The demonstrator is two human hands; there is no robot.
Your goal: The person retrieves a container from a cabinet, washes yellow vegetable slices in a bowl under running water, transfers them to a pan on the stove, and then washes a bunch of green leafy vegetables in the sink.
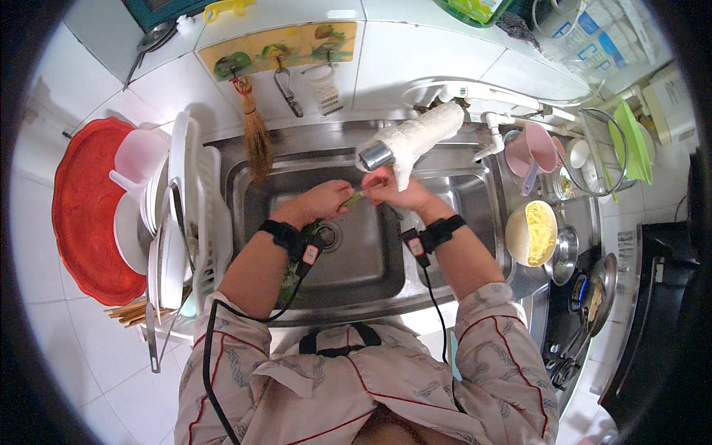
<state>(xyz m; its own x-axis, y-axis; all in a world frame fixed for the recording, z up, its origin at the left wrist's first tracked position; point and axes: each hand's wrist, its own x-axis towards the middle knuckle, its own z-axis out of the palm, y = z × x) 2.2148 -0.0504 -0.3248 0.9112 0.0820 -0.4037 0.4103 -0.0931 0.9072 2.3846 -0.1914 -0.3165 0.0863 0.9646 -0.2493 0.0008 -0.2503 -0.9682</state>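
Observation:
Over the left basin (356,278) of a stainless steel double sink, my left hand (329,199) pinches a thin green vegetable stalk (350,199). My right hand (396,190) meets it from the other side, its fingertips closed at the stalk's pale end. Directly above my right fingers is the metal spout of a faucet (376,156), its body wrapped in white cloth (428,135). Some green leaves (289,281) lie at the basin's left side, partly behind my left forearm. Below my left wrist the drain (329,236) shows in part.
A white dish rack (214,222) with plates and a red tray (89,211) stand left. A straw brush (257,139) hangs at the back wall. To the right are a bowl of yellow shreds (537,233), pink ladles (528,150) and a pan (603,295) over a blue flame. Cables trail from both wrists.

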